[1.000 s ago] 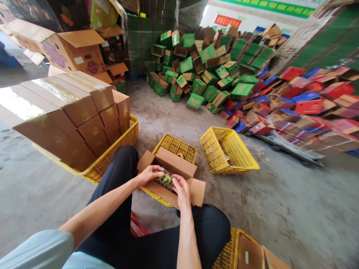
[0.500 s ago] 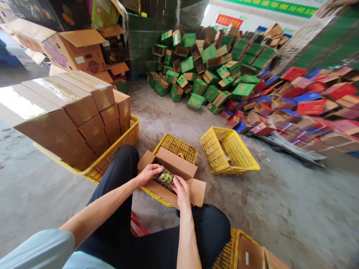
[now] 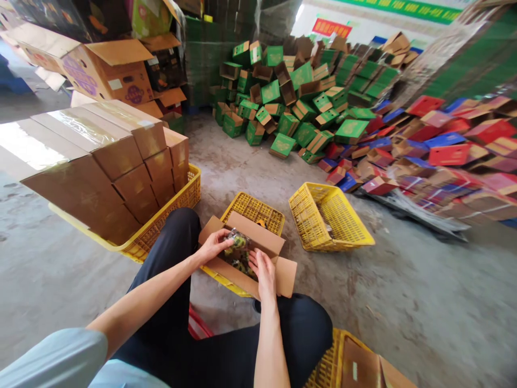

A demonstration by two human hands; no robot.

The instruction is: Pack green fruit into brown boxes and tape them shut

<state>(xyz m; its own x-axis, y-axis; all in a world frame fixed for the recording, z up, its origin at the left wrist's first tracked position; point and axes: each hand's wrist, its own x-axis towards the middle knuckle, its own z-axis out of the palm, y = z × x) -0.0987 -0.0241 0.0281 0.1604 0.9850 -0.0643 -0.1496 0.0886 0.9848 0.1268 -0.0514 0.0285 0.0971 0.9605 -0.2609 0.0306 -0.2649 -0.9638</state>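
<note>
An open brown cardboard box (image 3: pixel 264 242) rests between my knees on a yellow crate (image 3: pixel 258 210). Inside it lies a clear plastic bag of green and dark fruit (image 3: pixel 239 252). My left hand (image 3: pixel 213 247) pinches the bag's upper left corner. My right hand (image 3: pixel 262 269) lies over the bag's lower right side, fingers curled on it. Both hands press the bag into the box.
A yellow crate (image 3: pixel 161 223) at my left carries several taped brown boxes (image 3: pixel 92 156). An empty yellow crate (image 3: pixel 329 218) lies tipped ahead right. Piles of green boxes (image 3: pixel 291 102) and red and blue boxes (image 3: pixel 436 151) fill the far floor. Another yellow crate (image 3: pixel 335 361) sits at lower right.
The bag has been pushed further up and into the box. My left hand shifted slightly up and right with the bag's corner; my right hand slid down over it.
</note>
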